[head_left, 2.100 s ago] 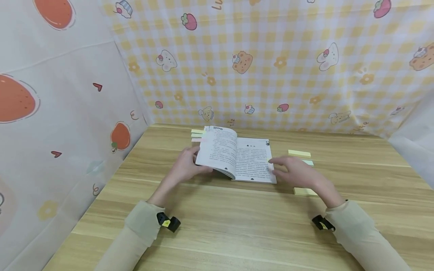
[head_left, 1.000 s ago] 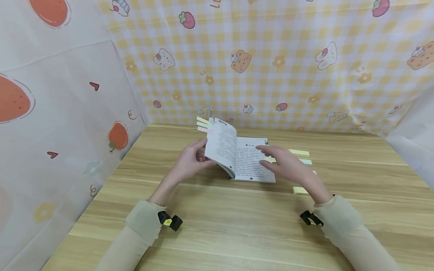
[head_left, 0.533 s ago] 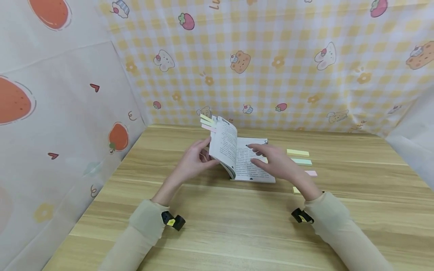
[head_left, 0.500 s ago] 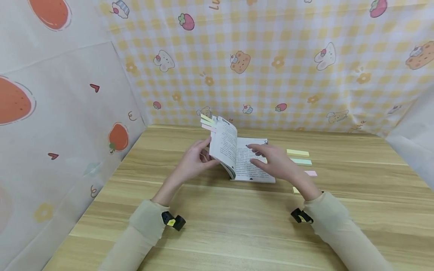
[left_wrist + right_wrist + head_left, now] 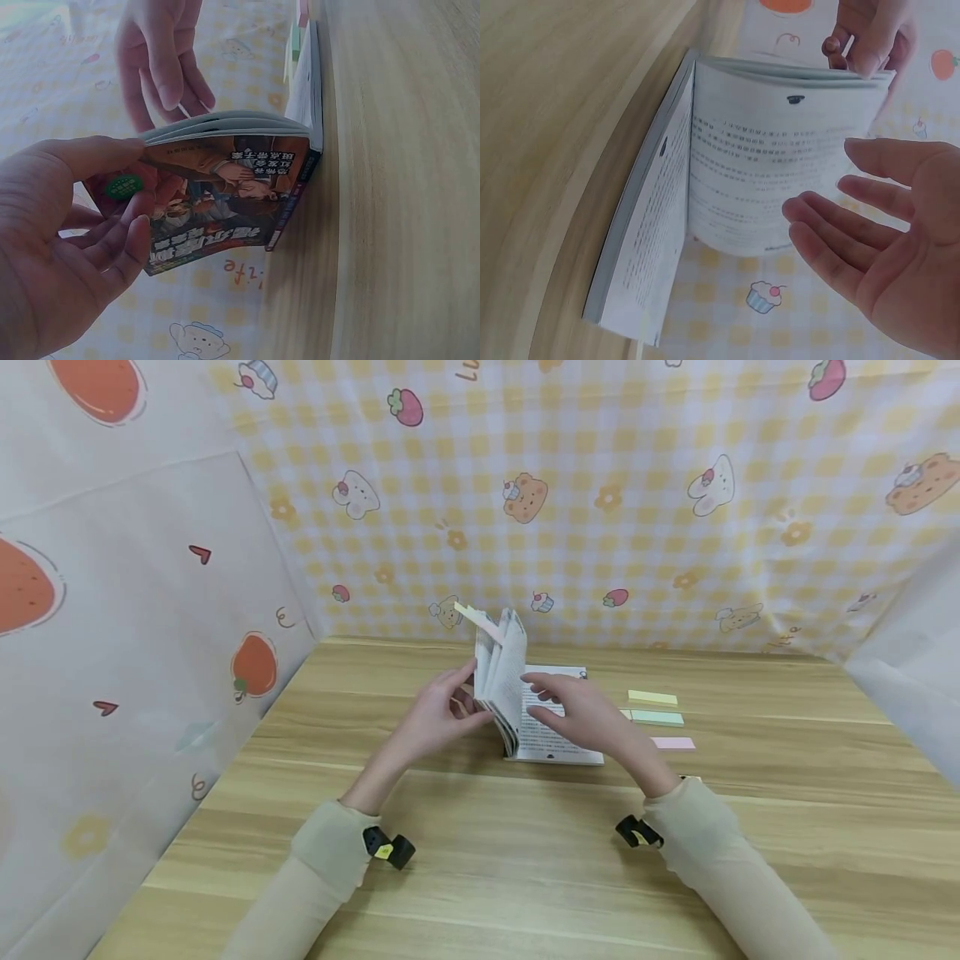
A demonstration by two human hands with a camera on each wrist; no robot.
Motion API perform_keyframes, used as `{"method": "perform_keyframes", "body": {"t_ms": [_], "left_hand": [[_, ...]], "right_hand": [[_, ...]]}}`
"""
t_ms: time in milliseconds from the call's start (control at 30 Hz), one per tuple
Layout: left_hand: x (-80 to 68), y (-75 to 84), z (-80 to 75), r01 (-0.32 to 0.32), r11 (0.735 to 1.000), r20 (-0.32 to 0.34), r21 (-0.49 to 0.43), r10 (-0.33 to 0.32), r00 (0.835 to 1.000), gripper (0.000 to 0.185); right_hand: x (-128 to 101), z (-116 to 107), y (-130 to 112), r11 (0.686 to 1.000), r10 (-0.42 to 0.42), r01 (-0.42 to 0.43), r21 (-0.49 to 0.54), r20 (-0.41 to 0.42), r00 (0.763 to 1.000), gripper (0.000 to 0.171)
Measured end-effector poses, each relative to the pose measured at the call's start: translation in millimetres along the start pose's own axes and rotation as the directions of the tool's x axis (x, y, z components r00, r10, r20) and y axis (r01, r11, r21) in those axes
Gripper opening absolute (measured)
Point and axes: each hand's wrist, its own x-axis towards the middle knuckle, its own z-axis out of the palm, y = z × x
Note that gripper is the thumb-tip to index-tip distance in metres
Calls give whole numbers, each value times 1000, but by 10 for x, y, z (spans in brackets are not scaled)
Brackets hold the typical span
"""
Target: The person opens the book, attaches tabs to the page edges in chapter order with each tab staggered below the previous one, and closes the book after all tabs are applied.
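Observation:
A paperback book (image 5: 507, 681) stands partly open on the table, its left part raised almost upright and its right page (image 5: 555, 748) lying flat. My left hand (image 5: 437, 717) grips the raised cover and pages, thumb on the page side and fingers against the illustrated cover (image 5: 247, 187). Coloured sticky tabs (image 5: 482, 620) stick out from the raised pages' edge. Over the flat page hovers my right hand (image 5: 581, 708), fingers loosely extended near the raised pages. The right wrist view shows a gap between those fingers (image 5: 817, 225) and the printed page (image 5: 757, 150).
To the right of the book lie a yellow sticky-note strip (image 5: 652, 697), a green strip (image 5: 658, 717) and a pink strip (image 5: 675, 743) on the wooden table (image 5: 480, 860). Another piece is mostly hidden by the right sleeve (image 5: 693, 827). A checked cloth (image 5: 570, 543) hangs behind.
My left hand has lifted the book's left part from low to nearly upright, moving right. The right hand has moved left from the right page's edge toward the raised pages.

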Motion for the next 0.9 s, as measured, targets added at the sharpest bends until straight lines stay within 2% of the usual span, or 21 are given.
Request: {"method": "perform_keyframes", "body": {"t_ms": [433, 667, 900], "left_hand": [[53, 12, 105, -66, 998, 22, -13, 66, 998, 80], [80, 32, 153, -76, 996, 27, -40, 77, 997, 79], [122, 36, 215, -108, 993, 58, -49, 111, 992, 67]], "right_hand": [[48, 94, -44, 995, 11, -10, 97, -12, 1000, 46], [64, 127, -70, 991, -29, 32, 133, -28, 999, 43], [78, 155, -58, 988, -40, 49, 146, -68, 997, 42]]}}
